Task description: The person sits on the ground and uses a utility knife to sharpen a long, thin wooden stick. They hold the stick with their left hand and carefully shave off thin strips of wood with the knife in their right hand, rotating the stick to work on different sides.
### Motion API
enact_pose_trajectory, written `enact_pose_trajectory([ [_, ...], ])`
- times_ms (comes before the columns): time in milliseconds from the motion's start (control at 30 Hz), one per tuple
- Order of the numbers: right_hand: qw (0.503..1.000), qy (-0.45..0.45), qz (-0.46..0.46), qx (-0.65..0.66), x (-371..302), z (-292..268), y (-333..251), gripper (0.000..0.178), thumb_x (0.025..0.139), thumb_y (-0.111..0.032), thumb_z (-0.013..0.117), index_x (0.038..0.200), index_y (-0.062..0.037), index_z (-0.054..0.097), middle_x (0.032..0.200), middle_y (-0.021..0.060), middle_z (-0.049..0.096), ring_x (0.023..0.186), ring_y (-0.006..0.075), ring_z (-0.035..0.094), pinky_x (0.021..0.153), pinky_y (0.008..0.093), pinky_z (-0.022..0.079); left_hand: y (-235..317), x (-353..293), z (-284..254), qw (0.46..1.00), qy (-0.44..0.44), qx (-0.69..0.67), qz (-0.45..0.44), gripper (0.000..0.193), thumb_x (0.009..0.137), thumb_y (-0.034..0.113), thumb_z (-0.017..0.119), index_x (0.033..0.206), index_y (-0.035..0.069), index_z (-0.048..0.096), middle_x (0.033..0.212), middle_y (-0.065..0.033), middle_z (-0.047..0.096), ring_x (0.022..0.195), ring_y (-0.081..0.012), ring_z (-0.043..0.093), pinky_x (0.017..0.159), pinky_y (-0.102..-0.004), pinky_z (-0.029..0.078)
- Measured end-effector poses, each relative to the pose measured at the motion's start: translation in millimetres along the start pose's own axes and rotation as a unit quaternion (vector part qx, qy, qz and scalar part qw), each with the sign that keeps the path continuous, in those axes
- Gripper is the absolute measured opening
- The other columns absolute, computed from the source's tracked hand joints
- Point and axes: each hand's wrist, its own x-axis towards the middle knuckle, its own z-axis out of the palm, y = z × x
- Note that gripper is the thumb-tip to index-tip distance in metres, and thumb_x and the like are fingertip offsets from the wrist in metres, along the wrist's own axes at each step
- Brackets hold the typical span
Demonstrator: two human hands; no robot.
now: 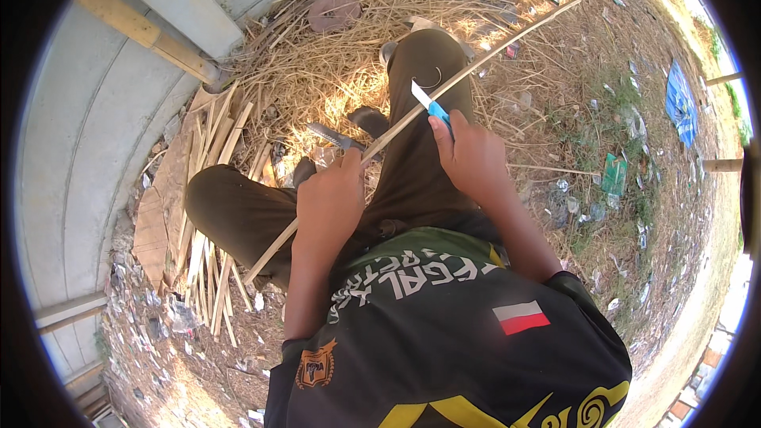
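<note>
A long, narrow bamboo strip (515, 41) runs diagonally across my lap, from beside my left knee up past my right knee to the far right. My left hand (331, 194) is closed around its lower part. Gripped in my right hand (474, 154) is a blue utility knife (437, 111) with its blade out, lying beside the strip over my right leg. A thin curled shaving (429, 79) shows by the blade tip. Beyond my left hand, near my feet, lies a grey metal blade (325, 134), partly hidden; its kind is unclear.
Split bamboo strips (214, 273) lie piled at my left on a brown cardboard sheet (151, 226). Shavings (333, 51) cover the ground ahead. A grey wall (75, 150) with a bamboo pole (151, 36) stands on the left. Scattered litter and a blue sheet (680, 103) lie at the right.
</note>
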Motion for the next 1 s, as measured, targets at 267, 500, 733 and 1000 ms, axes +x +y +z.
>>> enact_pose_trajectory([
  [267, 1.000, 0.016, -0.006, -0.018, -1.6, 0.8, -4.8, 0.046, 0.106, -0.048, 0.055, 0.081, -0.0088, 0.056, 0.054, 0.0134, 0.059, 0.046, 0.0366, 0.062, 0.042, 0.0479, 0.046, -9.6, -24.7, -9.9, 0.999, -0.013, 0.001, -0.036, 0.018, 0.106, 0.021, 0.055, 0.101, 0.005, 0.056, 0.080, -0.0193, 0.065, 0.071, -0.0439, 0.065, 0.061, -0.0538, 0.049],
  [500, 1.000, -0.012, 0.013, 0.007, -2.3, -3.7, -9.1, 0.043, 0.107, -0.045, 0.053, 0.085, -0.0077, 0.054, 0.057, 0.0169, 0.059, 0.051, 0.0417, 0.061, 0.047, 0.0523, 0.045, -7.8, -40.4, -22.8, 0.999, -0.006, 0.026, -0.043, 0.013, 0.103, 0.016, 0.057, 0.096, 0.005, 0.056, 0.081, -0.0150, 0.065, 0.070, -0.0386, 0.066, 0.059, -0.0495, 0.051],
  [733, 1.000, 0.022, -0.015, -0.010, -5.5, 0.8, -9.9, 0.047, 0.104, -0.050, 0.058, 0.080, -0.0096, 0.054, 0.054, 0.0136, 0.060, 0.045, 0.0369, 0.061, 0.042, 0.0482, 0.046, -17.6, -67.9, -41.5, 0.997, -0.018, 0.047, -0.050, 0.015, 0.103, 0.017, 0.057, 0.094, 0.005, 0.055, 0.080, -0.0149, 0.063, 0.070, -0.0386, 0.065, 0.060, -0.0483, 0.050],
  [1000, 1.000, 0.026, -0.002, -0.008, -8.3, 2.4, -11.6, 0.048, 0.103, -0.051, 0.058, 0.080, -0.0103, 0.053, 0.052, 0.0125, 0.058, 0.044, 0.0362, 0.061, 0.041, 0.0479, 0.046, -19.2, -96.2, -68.1, 0.994, -0.027, 0.074, -0.077, 0.012, 0.102, 0.016, 0.060, 0.098, 0.005, 0.060, 0.082, -0.0154, 0.065, 0.070, -0.0389, 0.065, 0.059, -0.0481, 0.049],
])
